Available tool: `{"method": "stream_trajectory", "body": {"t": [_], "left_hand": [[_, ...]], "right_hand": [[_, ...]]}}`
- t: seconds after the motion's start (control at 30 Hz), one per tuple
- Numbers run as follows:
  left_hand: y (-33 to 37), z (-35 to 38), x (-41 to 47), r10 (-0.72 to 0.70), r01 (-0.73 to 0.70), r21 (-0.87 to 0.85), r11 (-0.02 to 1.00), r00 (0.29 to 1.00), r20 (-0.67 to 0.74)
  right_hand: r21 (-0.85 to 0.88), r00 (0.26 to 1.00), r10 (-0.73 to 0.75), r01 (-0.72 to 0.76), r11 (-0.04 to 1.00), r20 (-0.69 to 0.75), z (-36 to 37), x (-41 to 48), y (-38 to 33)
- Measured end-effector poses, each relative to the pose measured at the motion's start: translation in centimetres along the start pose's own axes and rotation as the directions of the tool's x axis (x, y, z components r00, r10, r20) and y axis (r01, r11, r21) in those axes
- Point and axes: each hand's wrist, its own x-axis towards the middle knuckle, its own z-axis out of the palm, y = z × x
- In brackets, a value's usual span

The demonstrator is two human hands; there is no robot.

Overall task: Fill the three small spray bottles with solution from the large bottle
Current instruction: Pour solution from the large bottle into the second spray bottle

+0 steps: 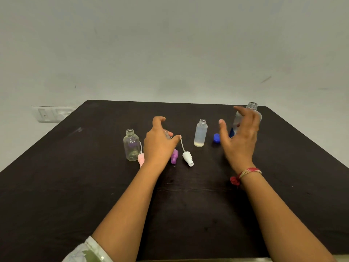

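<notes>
**Three to fill, both hands reaching**

Left hand point(160, 143) curves over the middle small bottle point(167, 134), fingers half hiding it; gripped or not, can't tell. Right hand point(238, 137) has its fingers spread, the uncapped large bottle point(253, 108) just beyond the fingertips. Looks like the pick-up stage. Next: firm holds, then neck over neck

Both forearms are bare up to the left hand point(159, 144) and right hand point(239, 140).

Left arm: sleeve point(88, 250) seen at the bottom edge. Pale white cloth, olive-green leaf print, faint lilac patches, lighter band along the hem.

Right wrist: thin thread band point(250, 171), red and pale yellow strands together. Small red knotted tuft point(234, 180) hangs from it on the inner side.
</notes>
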Motion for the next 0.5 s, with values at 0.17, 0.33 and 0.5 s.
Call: {"method": "stream_trajectory", "body": {"t": [0.17,0.33,0.5], "left_hand": [[-0.4,0.6,0.0,-0.066,0.058,-0.140,0.988,0.997,-0.050],[-0.3,0.5,0.1,-0.093,0.074,-0.240,0.968,0.993,-0.069],[0.1,0.5,-0.2,-0.054,0.038,-0.241,0.970,0.997,-0.058]], "right_hand": [[-0.017,0.954,0.181,-0.190,0.982,-0.239,-1.4,1.2,1.0],[0.025,0.906,0.380,-0.382,0.924,-0.188,-1.4,1.3,2.3],[0.056,0.861,0.509,-0.507,0.860,-0.006,-0.7,1.0,3.6]]}}
